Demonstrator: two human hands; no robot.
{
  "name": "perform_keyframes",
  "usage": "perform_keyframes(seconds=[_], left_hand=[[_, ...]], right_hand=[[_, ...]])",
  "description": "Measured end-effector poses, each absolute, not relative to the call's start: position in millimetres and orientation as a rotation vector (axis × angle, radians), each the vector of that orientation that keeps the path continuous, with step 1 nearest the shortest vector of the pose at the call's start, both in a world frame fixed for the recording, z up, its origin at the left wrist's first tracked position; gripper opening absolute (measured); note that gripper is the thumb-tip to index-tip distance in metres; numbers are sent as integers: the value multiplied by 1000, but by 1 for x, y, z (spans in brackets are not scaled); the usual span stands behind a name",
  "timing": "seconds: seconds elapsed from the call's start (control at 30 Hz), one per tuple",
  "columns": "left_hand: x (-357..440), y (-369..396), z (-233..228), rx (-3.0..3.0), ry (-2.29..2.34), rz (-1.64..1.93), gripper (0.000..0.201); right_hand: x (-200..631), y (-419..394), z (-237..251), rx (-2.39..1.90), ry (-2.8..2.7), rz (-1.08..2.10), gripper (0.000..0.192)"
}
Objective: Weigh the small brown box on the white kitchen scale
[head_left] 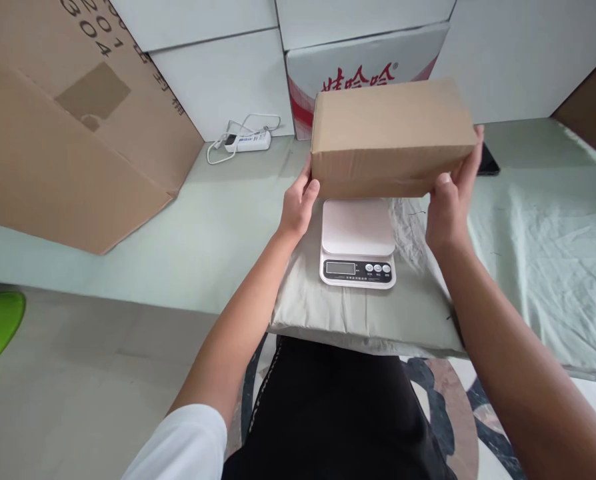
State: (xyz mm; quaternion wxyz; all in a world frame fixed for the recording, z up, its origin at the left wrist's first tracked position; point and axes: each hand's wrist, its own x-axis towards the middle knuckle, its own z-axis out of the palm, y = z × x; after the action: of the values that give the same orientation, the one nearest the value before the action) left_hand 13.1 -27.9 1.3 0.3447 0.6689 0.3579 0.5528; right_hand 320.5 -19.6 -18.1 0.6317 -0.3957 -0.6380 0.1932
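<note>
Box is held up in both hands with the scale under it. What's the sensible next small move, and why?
Probably lower the cardboard box straight down onto the kitchen scale. The left hand and right hand grip its two ends, it is raised above the bare white platform, and nothing lies between them.

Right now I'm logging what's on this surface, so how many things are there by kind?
Cardboard boxes: 3, the held brown box, a big flattened one, a printed white one
Kitchen scale: 1
Power strip: 1
Phone: 1
Total: 6

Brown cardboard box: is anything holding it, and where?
Yes. The plain brown rectangular cardboard box is held above the white scale, left hand at its left end, right hand at its right end.
</note>
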Motion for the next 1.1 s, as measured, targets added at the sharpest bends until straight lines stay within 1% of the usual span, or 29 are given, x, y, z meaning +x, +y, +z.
perform_keyframes(seconds=[0.03, 0.13, 0.27, 0.4, 0.5, 0.6, 0.7, 0.83, 0.9, 0.97, 1.1], left_hand=[[12, -38, 3, 1757, 885, 1464, 101], [6, -75, 3, 1776, 788, 1525, 92], [1, -117, -6, 1732, 822, 1526, 87], [2, -135, -13, 1660, 854, 1492, 80], [4, -139, -13, 1602, 894, 1468, 75], [4, -139, -11, 1553, 903, 1467, 75], [5, -139, -12, 1538, 895, 1484, 74], [4, -141, -10, 1542, 885, 1450, 75], [3, -139, -3, 1579, 872, 1444, 77], [2, -130, 10, 1639, 841, 1481, 80], [3, -79, 36, 1739, 784, 1557, 82]], right_hand=[[323, -27, -17, -839, -1469, 402, 127], [319, -63, -13, -721, -1477, 378, 120], [303, -117, -8, -854, -1402, 490, 112], [294, -139, -7, -967, -1349, 492, 96], [295, -140, -10, -981, -1346, 465, 86], [297, -137, -15, -932, -1342, 452, 78], [298, -136, -21, -863, -1353, 492, 79], [301, -135, -20, -916, -1364, 562, 84], [304, -128, -10, -928, -1387, 555, 86], [308, -115, 10, -902, -1426, 484, 85], [309, -70, 51, -885, -1451, 243, 73]])
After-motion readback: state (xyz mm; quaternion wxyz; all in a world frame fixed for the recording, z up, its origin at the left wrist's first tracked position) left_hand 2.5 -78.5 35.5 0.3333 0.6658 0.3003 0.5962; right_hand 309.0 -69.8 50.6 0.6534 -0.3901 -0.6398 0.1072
